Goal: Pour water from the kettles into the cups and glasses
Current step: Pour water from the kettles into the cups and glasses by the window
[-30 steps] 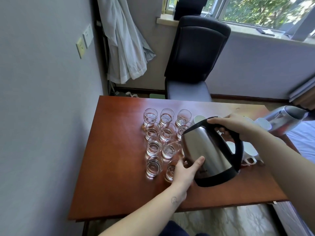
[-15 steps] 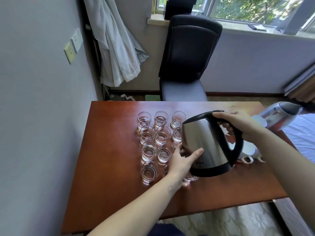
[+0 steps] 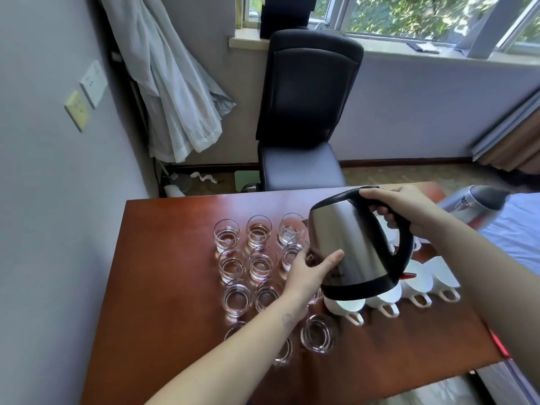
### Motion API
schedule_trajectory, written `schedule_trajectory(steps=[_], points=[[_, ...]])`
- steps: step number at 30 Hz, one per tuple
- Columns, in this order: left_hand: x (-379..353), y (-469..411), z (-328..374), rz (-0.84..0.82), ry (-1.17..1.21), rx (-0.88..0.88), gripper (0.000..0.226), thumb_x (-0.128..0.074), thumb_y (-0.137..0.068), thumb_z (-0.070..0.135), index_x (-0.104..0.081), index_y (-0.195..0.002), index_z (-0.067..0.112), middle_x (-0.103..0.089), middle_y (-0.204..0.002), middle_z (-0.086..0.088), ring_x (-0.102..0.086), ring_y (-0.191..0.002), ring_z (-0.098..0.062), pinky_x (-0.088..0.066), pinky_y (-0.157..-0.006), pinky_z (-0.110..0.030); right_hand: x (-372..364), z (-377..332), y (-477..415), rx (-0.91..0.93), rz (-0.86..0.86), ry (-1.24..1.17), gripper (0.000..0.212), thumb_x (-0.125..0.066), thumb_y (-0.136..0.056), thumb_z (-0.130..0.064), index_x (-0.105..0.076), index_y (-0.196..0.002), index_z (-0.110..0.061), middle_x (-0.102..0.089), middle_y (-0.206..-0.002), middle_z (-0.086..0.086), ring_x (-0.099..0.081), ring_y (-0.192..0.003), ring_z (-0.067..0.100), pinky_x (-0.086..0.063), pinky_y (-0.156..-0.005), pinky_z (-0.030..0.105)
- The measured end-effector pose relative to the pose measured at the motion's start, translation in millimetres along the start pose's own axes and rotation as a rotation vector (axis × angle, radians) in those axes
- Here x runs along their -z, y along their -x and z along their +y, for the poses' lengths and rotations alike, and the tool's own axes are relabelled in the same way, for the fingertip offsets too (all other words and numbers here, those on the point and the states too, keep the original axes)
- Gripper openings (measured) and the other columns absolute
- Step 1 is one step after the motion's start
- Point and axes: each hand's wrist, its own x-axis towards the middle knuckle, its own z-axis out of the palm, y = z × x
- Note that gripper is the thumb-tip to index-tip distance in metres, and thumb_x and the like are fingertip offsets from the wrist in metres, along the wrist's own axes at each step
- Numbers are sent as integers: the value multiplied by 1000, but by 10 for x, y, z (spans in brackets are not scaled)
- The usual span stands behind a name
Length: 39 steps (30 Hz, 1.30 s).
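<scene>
Steel kettle (image 3: 347, 244) held tilted above the glasses (image 3: 260, 264), both grips on it.

My right grip (image 3: 409, 209) curls round the black handle; my left grip (image 3: 309, 273) presses open-fingered against the smooth wall. I judge it water-heavy and slippery on steel, so the handle is the hold. Fragile glassware and white cups (image 3: 415, 279) crowd the polished table (image 3: 163, 273); a black chair (image 3: 306, 112) stands beyond.

The right hand (image 3: 406, 209) grips the top of the kettle (image 3: 350, 247) handle, fingers curled under it, its forearm coming in from the right. The left hand (image 3: 309, 273) rests against the kettle's lower left side with the thumb stretched straight, its bare forearm reaching from the near left.
</scene>
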Motion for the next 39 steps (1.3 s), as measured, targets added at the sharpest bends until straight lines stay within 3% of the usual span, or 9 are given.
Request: schedule_trajectory(steps=[4,9,15,19,23,29,39], points=[[-31,-252,64,5,32,29,47,-82,-76,43,-67,-111,15,-75,-106,3,-70,-98,-8,-54,-82,-18,37,-82,-311,-45,-20,41,31,-74,-83,-33,-69,-92,-3,-48,-58,3,-33,-42,11,-29,-38,18],[-108,-489,48,10,46,84,58,-81,-70,55,-68,-109,14,-76,-104,1,-72,-96,-12,-56,-89,-29,22,-173,-640,-121,-51,106,31,-74,-83,-31,-62,-78,-4,-48,-46,-1,-34,-37,10,-30,-41,20],[-128,-597,99,11,105,131,43,-75,-82,47,-67,-112,18,-74,-100,9,-69,-87,2,-51,-70,-9,-24,-287,-912,-188,-115,143,27,-74,-83,-29,-63,-86,-5,-50,-56,4,-37,-40,11,-32,-40,19],[-156,-632,107,18,136,162,51,-76,-77,52,-67,-115,19,-75,-105,5,-71,-97,-8,-55,-91,-27,-62,-334,-999,-212,-142,176,20,-71,-85,-25,-62,-85,-7,-51,-53,1,-38,-38,9,-33,-39,18],[-144,-645,109,26,162,162,47,-74,-81,50,-67,-116,21,-75,-104,8,-70,-95,-4,-54,-81,-17,-94,-347,-1061,-211,-148,201,21,-72,-85,-23,-60,-76,-8,-51,-50,1,-38,-37,9,-33,-38,17],[-125,-647,119,41,153,180,56,-74,-76,59,-68,-115,20,-76,-105,5,-70,-100,-12,-54,-94,-30,-141,-368,-1129,-202,-152,230,24,-73,-84,-23,-59,-74,-6,-50,-49,1,-37,-36,9,-33,-37,18],[-139,-636,125,69,180,222,65,-72,-71,67,-68,-111,16,-75,-103,3,-70,-98,-15,-54,-89,-29,-234,-465,-1192,-206,-183,305,24,-73,-84,-23,-59,-73,-6,-51,-45,-1,-37,-38,9,-32,-38,18]])
